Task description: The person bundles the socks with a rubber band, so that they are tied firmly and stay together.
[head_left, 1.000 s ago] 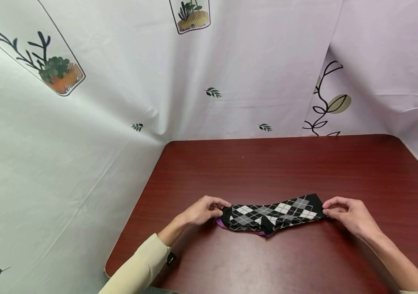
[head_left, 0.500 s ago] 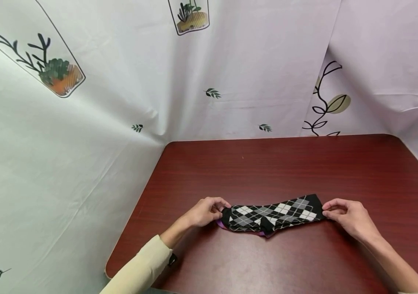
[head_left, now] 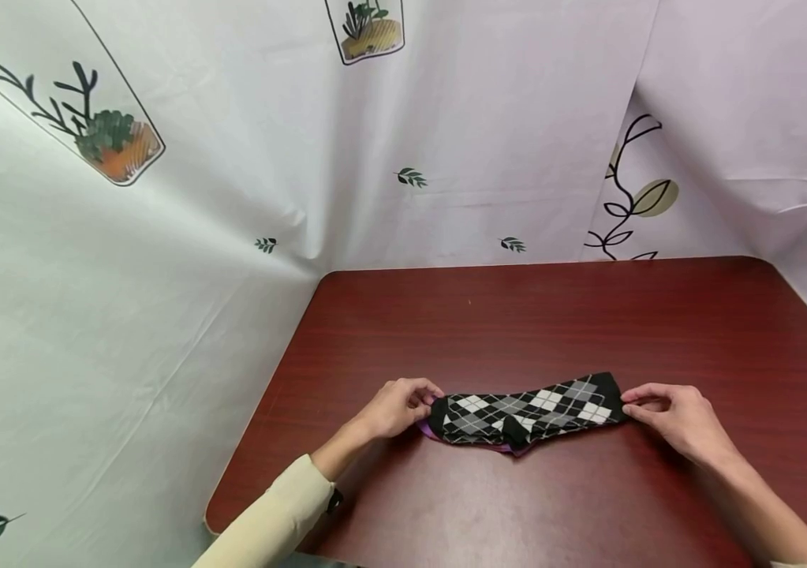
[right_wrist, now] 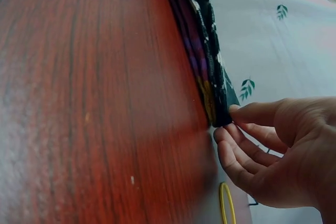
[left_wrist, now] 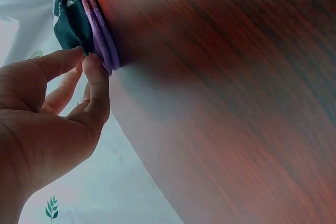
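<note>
A black, grey and white argyle sock (head_left: 527, 409) lies flat on the dark red table (head_left: 552, 323), on top of a purple sock whose edge (head_left: 488, 450) peeks out below. My left hand (head_left: 403, 406) pinches the left end of the socks between thumb and fingers; the left wrist view shows the purple edge (left_wrist: 100, 35) at my fingertips (left_wrist: 89, 61). My right hand (head_left: 666, 414) pinches the right end; in the right wrist view my fingertips (right_wrist: 233, 116) grip the black cuff (right_wrist: 210, 77).
A white printed curtain (head_left: 233, 158) with plant motifs walls in the table at the back and both sides. The table's left edge (head_left: 261, 394) is close to my left hand. A cream sleeve (head_left: 275, 513) covers my left forearm.
Almost nothing has moved. Both hands keep their pinch on the sock ends, and the view has shifted very slightly.
</note>
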Demonstrator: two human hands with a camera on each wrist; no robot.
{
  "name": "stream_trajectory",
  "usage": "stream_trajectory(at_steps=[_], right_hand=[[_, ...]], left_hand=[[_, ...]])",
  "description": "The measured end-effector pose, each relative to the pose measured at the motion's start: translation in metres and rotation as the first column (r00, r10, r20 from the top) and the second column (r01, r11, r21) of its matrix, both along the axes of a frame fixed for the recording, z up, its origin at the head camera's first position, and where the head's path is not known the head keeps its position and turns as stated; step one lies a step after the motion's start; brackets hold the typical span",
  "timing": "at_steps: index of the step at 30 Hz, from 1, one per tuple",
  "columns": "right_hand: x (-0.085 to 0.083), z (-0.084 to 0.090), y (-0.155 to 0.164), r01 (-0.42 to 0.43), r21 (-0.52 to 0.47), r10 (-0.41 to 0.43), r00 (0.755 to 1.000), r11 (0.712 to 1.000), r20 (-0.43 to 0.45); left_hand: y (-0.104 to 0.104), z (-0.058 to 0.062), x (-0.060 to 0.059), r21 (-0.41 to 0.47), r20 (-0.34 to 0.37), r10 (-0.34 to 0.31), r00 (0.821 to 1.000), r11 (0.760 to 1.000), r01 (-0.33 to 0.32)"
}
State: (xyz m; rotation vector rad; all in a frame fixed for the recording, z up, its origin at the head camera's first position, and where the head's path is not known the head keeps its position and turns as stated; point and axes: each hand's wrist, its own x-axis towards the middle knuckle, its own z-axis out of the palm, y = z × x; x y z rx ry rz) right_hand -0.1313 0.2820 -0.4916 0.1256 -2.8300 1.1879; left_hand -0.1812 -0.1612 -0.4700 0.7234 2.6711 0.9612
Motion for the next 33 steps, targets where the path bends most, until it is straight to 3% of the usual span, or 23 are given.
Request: stream_trajectory(at_steps=[7, 11, 14, 19, 25, 33], right_hand=[[0.002, 0.005, 0.009, 0.022, -0.095, -0.018, 0.999, 0.995, 0.043], [0.002, 0.009, 0.017, 0.057, -0.206, -0.032, 0.992, 0.977, 0.123], [0.003, 0.011, 0.024, 0.071, -0.249, -0.039, 0.991, 0.966, 0.129], [0.009, 0.011, 0.038, 0.067, -0.224, -0.051, 0.996, 0.972, 0.078], [0.010, 0.009, 0.054, 0.093, -0.254, -0.071, 0.993, 0.963, 0.095], [0.014, 0.003, 0.072, 0.076, -0.140, -0.070, 0.996, 0.987, 0.048]], left_hand=[[-0.001, 0.003, -0.003, 0.036, -0.032, 0.032, 0.999, 0.999, -0.031], [0.000, 0.005, -0.005, 0.065, -0.048, 0.058, 0.997, 0.996, -0.055], [0.000, 0.005, -0.006, 0.080, -0.056, 0.066, 0.996, 0.995, -0.062], [0.000, 0.007, -0.007, 0.088, -0.059, 0.069, 0.996, 0.994, -0.064], [0.001, 0.009, -0.009, 0.093, -0.079, 0.070, 0.994, 0.994, -0.062], [0.014, 0.016, -0.015, 0.126, -0.070, 0.044, 0.997, 0.991, -0.035]])
